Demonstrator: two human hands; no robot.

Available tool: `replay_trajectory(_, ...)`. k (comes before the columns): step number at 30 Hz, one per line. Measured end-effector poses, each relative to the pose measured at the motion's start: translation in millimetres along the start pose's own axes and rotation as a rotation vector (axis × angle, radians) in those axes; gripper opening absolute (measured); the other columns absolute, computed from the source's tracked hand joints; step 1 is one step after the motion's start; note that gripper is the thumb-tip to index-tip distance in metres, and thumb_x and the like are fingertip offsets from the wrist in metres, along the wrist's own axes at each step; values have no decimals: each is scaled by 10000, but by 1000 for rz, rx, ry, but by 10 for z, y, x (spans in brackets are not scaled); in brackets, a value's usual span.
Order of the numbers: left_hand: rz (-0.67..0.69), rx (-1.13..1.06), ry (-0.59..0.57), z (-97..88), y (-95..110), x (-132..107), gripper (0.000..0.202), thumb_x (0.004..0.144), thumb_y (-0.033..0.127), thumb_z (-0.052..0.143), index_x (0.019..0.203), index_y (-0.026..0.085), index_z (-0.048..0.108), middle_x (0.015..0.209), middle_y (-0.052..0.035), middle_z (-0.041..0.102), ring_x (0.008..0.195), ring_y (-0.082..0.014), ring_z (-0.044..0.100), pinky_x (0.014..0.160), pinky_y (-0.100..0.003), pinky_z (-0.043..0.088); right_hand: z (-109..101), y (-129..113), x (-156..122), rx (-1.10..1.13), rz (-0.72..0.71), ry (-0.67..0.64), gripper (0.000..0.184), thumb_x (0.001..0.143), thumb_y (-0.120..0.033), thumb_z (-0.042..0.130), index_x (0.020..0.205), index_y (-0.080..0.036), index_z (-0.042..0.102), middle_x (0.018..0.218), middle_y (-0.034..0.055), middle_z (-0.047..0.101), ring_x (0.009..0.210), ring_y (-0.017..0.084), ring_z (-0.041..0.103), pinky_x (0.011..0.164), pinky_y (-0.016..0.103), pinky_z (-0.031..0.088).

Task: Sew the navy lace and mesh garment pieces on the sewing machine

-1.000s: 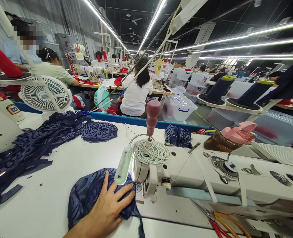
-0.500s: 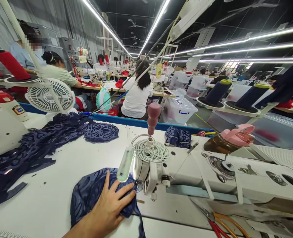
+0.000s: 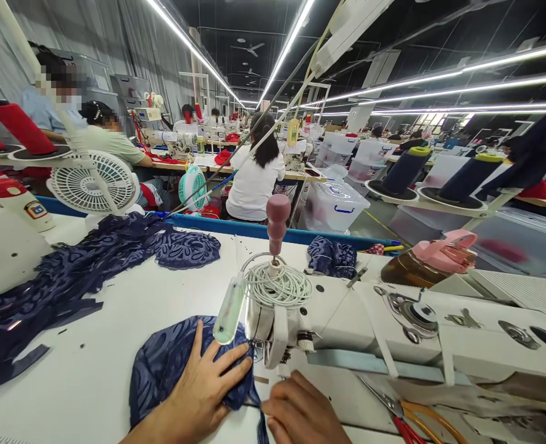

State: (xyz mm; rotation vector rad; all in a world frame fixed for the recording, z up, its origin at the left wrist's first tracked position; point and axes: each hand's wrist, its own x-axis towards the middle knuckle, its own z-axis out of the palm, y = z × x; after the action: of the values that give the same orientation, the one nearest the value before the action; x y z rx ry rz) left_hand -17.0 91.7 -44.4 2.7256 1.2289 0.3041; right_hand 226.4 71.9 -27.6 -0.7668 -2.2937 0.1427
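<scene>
A piece of navy patterned fabric (image 3: 155, 364) lies on the white table, its right edge at the needle area of a sewing machine (image 3: 279, 345). My left hand (image 3: 208, 385) rests flat on this fabric with its fingers spread. A narrow navy strip (image 3: 262, 425) hangs from the fabric toward the front. My right hand (image 3: 303, 410) is just right of the strip, in front of the machine head, with curled fingers closed on the strip's edge. Its fingertips are partly hidden. A small lit green lamp (image 3: 229, 311) is fixed beside the machine head.
Navy fabric pieces (image 3: 69, 277) are heaped at the left, and a bundle (image 3: 332, 256) sits behind the machine. Scissors (image 3: 400, 410) with orange and red handles lie at the lower right. A pink-lidded jug (image 3: 432, 259) stands behind the machine arm. Another person (image 3: 256, 185) sits ahead.
My right hand has come into view from below and reached the hanging strip. My left hand and the fabric have hardly moved.
</scene>
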Motion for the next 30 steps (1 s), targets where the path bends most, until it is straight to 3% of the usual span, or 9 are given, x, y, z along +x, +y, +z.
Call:
replay_trajectory(5,8,25,-44,-2,2,21,893,590,10,548,1426,289,400,1531,-29,445,1317,-382,396,1036,-757,229,374,98,89,-120,-103,65,176,926,-124,460,915,-199,619,812,6,651,659,149,562,618,295,380)
replay_trajectory(12,19,37,-34,-25,-66,56,793,710,70,563,1453,275,378,1536,-26,435,1317,-335,402,1096,-650,281,443,124,6,-193,-107,147,316,1044,-275,381,895,-199,649,808,-16,671,632,139,521,634,312,302)
replay_trajectory(14,25,58,-15,-21,-75,75,819,671,49,565,1441,271,395,1522,-31,447,1286,-320,428,1104,-627,288,446,127,12,-193,-117,168,315,1047,-278,382,909,-197,654,821,-21,676,638,133,517,660,313,304)
replay_trajectory(17,44,129,130,46,-41,103,754,662,16,567,1370,257,475,1432,-59,525,1190,-305,494,1100,-629,269,455,132,2,-216,-135,193,263,1024,-289,427,933,-197,657,874,-16,689,665,132,526,713,325,316)
replay_trajectory(19,86,143,313,108,10,113,486,788,45,543,1236,234,569,1207,-50,647,1068,-265,551,1108,-615,234,454,133,-11,-228,-139,191,246,1017,-261,431,945,-198,658,892,-13,693,689,134,539,736,333,324)
replay_trajectory(21,108,95,454,140,58,117,261,908,77,458,1060,213,619,935,-17,668,899,-213,576,1102,-562,248,443,131,-20,-221,-133,186,290,1043,-240,391,941,-206,661,887,-24,699,700,131,547,743,331,328)
replay_trajectory(23,68,-17,478,120,81,117,247,951,81,393,935,204,607,810,-1,623,784,-181,563,1061,-494,311,426,131,-22,-211,-133,194,326,1067,-242,370,931,-214,665,889,-40,709,713,126,554,757,329,333)
replay_trajectory(26,7,-142,449,39,75,119,281,951,61,351,902,209,585,802,-3,606,766,-175,566,1019,-462,347,402,134,-23,-213,-141,204,246,1047,-223,461,910,-226,666,900,-60,719,724,117,557,786,329,335)
replay_trajectory(30,102,-1,433,16,78,126,298,927,49,393,1026,218,618,795,3,626,765,-184,582,1015,-484,302,392,134,-24,-238,-125,234,187,1008,-207,547,865,-231,664,871,-77,719,691,112,541,786,331,341)
